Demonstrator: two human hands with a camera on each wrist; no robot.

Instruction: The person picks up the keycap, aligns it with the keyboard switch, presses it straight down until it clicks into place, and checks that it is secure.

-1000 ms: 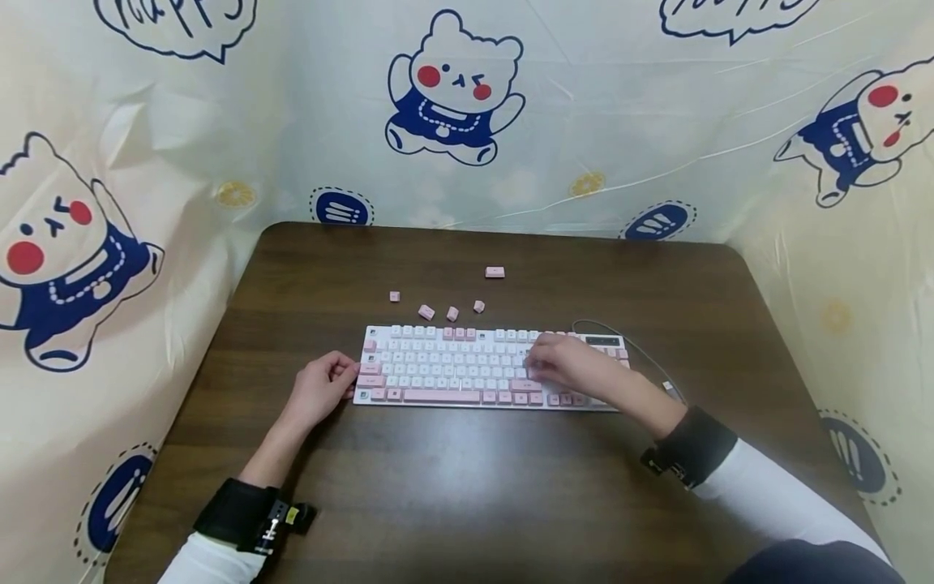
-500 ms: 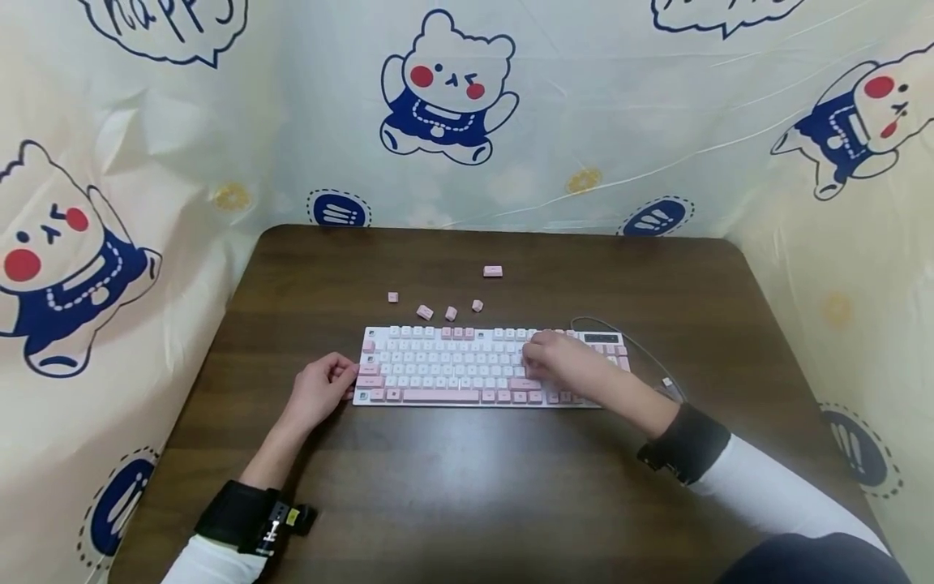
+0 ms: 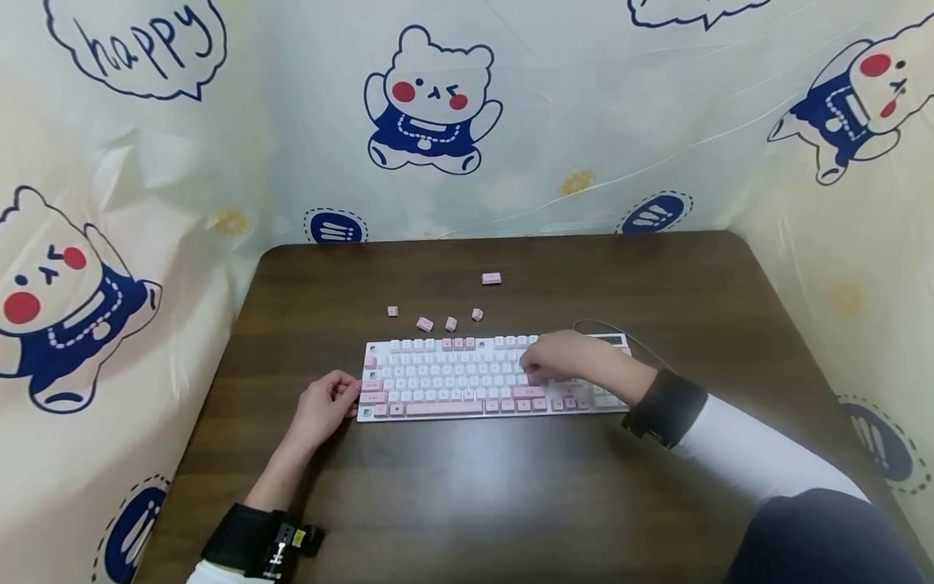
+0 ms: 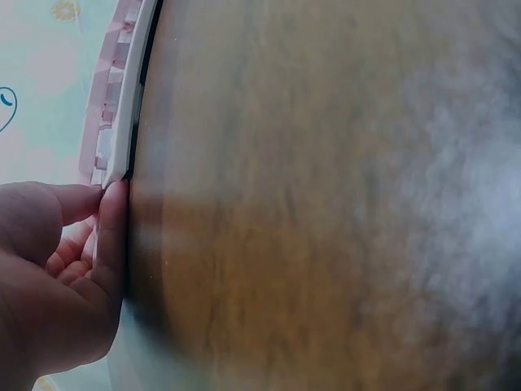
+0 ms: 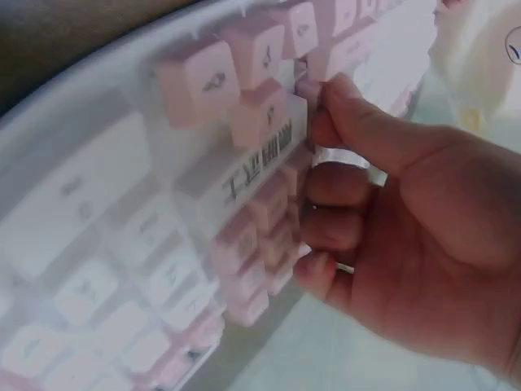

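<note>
A white and pink keyboard (image 3: pixel 438 408) lies on the brown table. My left hand (image 3: pixel 327 403) holds its left end, thumb and index finger pinching the corner in the left wrist view. Over the right part of the board is my right hand (image 3: pixel 565 357), its fingers curled and covering several keys. Seen from the right wrist, the thumb and index fingertips pinch at a dusky pink keycap (image 5: pixel 308 91), partly hidden by them, close to the pink arrow keycaps (image 5: pixel 260 114). Beyond the keyboard lie several loose pink keycaps (image 3: pixel 425 324), one of them wider (image 3: pixel 491 278).
A thin cable (image 3: pixel 635 337) curves from behind the keyboard's right end. The wooden table (image 3: pixel 452 495) is bordered by a pale curtain (image 3: pixel 562 105) printed with bears. Both wrists wear black bands, and a dark-clothed knee (image 3: pixel 824 539) shows at lower right.
The head view has tilted up a little, so table and keyboard sit lower. My right forearm and wrist have swung slightly left; the fingertips stay near the same keys. The left hand keeps its hold.
</note>
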